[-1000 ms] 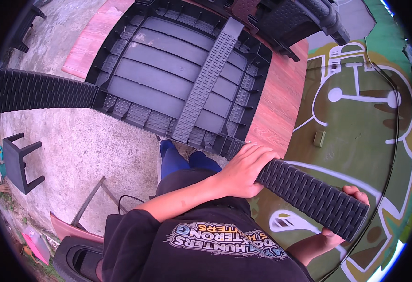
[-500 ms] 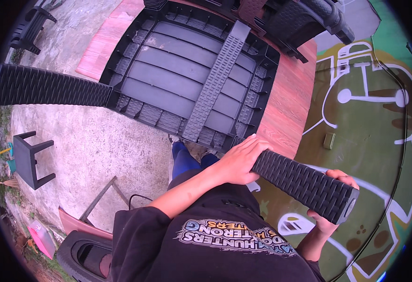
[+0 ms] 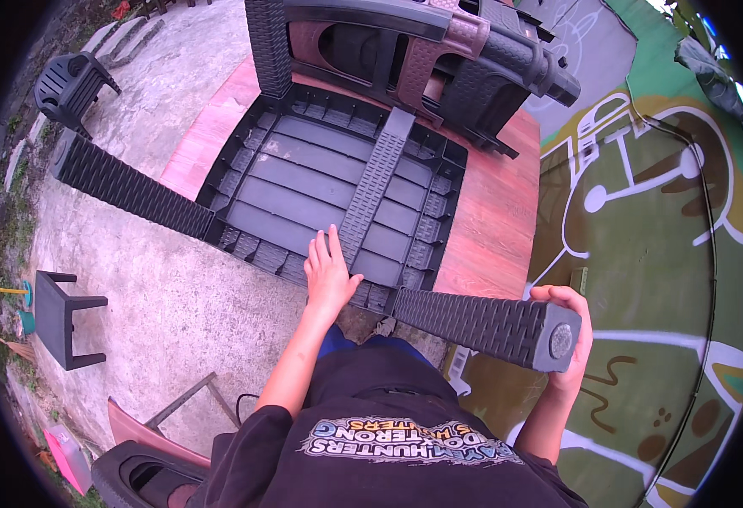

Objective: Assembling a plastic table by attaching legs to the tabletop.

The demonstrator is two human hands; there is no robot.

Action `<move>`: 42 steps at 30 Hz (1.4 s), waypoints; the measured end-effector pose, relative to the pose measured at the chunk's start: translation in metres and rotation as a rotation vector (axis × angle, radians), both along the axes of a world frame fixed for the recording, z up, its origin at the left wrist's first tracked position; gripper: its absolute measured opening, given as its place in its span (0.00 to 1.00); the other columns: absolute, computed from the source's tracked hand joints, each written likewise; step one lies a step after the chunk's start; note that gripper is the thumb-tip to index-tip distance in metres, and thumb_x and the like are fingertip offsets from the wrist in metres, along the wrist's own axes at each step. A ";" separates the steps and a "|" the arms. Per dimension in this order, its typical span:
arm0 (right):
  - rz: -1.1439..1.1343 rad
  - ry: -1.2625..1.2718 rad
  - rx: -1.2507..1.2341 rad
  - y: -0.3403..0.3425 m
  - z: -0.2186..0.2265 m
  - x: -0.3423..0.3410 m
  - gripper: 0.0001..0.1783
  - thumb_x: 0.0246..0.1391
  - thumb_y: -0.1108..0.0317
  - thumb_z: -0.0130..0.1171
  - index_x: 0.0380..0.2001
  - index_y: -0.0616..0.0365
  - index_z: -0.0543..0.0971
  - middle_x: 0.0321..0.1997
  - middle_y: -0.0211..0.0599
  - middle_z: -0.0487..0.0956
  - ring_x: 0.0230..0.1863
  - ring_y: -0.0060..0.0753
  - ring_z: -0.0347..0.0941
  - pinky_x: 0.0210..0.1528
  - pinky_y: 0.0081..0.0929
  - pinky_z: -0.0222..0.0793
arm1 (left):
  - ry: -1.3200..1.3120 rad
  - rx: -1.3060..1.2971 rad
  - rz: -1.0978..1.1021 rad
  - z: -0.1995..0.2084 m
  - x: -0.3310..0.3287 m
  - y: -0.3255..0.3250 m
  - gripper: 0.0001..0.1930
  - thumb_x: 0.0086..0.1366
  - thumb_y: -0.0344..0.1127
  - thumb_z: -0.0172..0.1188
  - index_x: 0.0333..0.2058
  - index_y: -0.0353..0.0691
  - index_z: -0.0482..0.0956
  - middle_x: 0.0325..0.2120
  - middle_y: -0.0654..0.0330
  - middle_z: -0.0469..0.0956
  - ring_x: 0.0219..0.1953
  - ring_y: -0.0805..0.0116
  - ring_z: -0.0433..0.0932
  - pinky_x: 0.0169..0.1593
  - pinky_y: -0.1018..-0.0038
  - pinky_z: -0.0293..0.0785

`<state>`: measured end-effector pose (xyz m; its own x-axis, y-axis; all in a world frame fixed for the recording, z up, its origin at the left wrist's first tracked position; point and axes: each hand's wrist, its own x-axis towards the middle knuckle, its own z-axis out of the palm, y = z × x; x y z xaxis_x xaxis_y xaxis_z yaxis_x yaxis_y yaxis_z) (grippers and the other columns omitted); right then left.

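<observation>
A black plastic table lies upside down, its ribbed underside facing up. A long woven-patterned strip lies slantwise across it. My right hand is wrapped round the foot end of a black wicker-patterned table leg, whose other end meets the near right corner. Over the near rim, by the lower end of the strip, my left hand is open with fingers spread; whether it touches the rim I cannot tell. Other legs rise at the near left corner and the far left corner.
Beneath the table is a red wood-patterned surface. Brown and black plastic chairs are stacked beyond it. A small black table and a dark chair stand on the concrete at left. A painted wall borders the right.
My left hand has let go of the leg and moved left to the table's near rim. The leg's foot end has shifted left and up, still in my right hand. The view has shifted.
</observation>
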<state>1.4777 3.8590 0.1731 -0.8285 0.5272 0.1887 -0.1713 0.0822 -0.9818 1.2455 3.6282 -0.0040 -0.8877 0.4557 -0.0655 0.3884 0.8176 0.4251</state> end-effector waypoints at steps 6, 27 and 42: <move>0.073 -0.155 0.052 0.025 -0.018 -0.012 0.24 0.55 0.70 0.60 0.54 0.64 0.70 0.52 0.44 0.76 0.47 0.30 0.75 0.51 0.29 0.72 | -0.130 0.065 0.090 0.002 -0.013 0.001 0.50 0.46 0.37 0.71 0.66 0.38 0.52 0.50 0.43 0.75 0.50 0.45 0.77 0.52 0.56 0.73; -0.082 0.047 0.799 0.165 -0.021 -0.227 0.41 0.29 0.60 0.77 0.51 0.55 0.70 0.47 0.41 0.78 0.51 0.49 0.74 0.56 0.37 0.68 | 0.811 0.543 -0.343 0.257 0.033 0.050 0.23 0.54 0.28 0.63 0.51 0.35 0.74 0.56 0.47 0.71 0.59 0.46 0.69 0.60 0.57 0.64; 0.142 0.103 0.084 0.216 -0.087 -0.283 0.45 0.31 0.68 0.80 0.55 0.60 0.68 0.50 0.38 0.78 0.51 0.30 0.75 0.57 0.30 0.69 | -0.052 0.506 0.720 -0.032 0.020 -0.077 0.51 0.60 0.39 0.65 0.69 0.38 0.35 0.66 0.39 0.51 0.66 0.44 0.57 0.64 0.52 0.63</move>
<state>1.1946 4.0750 0.0859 -0.8674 0.3855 0.3147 -0.2862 0.1308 -0.9492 1.2653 3.5511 -0.0364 -0.9720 -0.2282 -0.0558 -0.1789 0.5651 0.8054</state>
